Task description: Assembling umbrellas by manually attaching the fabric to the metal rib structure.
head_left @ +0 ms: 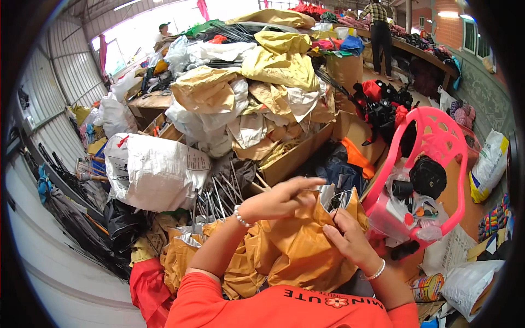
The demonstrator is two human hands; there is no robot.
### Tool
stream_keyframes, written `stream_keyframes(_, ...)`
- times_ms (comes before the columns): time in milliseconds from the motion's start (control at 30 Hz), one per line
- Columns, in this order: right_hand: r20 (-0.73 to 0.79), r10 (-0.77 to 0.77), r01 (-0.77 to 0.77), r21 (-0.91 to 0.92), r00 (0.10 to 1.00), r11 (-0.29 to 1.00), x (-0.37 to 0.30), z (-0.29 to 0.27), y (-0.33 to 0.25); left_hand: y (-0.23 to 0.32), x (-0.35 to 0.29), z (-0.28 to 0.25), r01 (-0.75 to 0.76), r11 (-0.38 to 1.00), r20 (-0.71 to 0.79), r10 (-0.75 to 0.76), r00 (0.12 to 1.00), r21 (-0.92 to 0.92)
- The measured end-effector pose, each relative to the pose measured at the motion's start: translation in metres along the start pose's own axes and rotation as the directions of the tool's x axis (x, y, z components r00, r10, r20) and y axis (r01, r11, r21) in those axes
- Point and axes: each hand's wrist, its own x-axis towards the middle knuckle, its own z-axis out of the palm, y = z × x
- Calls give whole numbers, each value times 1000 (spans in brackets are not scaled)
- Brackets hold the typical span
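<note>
A wide piece of orange-tan umbrella fabric [298,249] lies across my lap, its upper edge gathered around thin metal umbrella ribs [340,200]. My right hand [350,238] is closed on that edge, thumb and fingers pinching the cloth beside the ribs. Above the cloth, just left of the ribs, my left hand [281,201] has its index finger stretched out and its other fingers partly bent; nothing shows clearly in it. More metal rods [221,188] stick up from the folds left of my left forearm. The fingertips of the right hand are partly hidden by cloth.
A pink plastic chair [383,169] at right holds a black thread spool [402,189] and plastic bags. Ahead rises a heap of fabric bundles [281,68]. A white sack [156,169] sits at left, near black umbrella frames [82,218]. A person [377,33] stands far back.
</note>
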Motion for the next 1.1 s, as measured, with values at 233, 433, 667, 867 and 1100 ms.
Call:
stream_keyframes(233, -6, 2, -2, -25, 1000, 1000, -13, -15, -2, -23, 4, 7, 209, 976, 40, -207, 978, -57)
stream_keyframes(433, 61, 18, -26, 136, 998, 990, -14, -9, -9, 9, 17, 62, -285, 917, -317, 192, 929, -280)
stream_keyframes(667, 160, 164, -170, 21, 973, 985, -50, -44, 10, 42, 22, 68, -312, 929, -184, 348, 919, 200)
stream_keyframes(867, -247, 34, -177, -585, 968, 792, -104, -143, 79, 36, 28, 72, -230, 972, -165, 236, 958, 54)
stream_keyframes(1100, -248, 164, -122, 177, 955, 977, -59, -149, -38, 40, 37, 69, -9, 994, -114, -4, 993, -109)
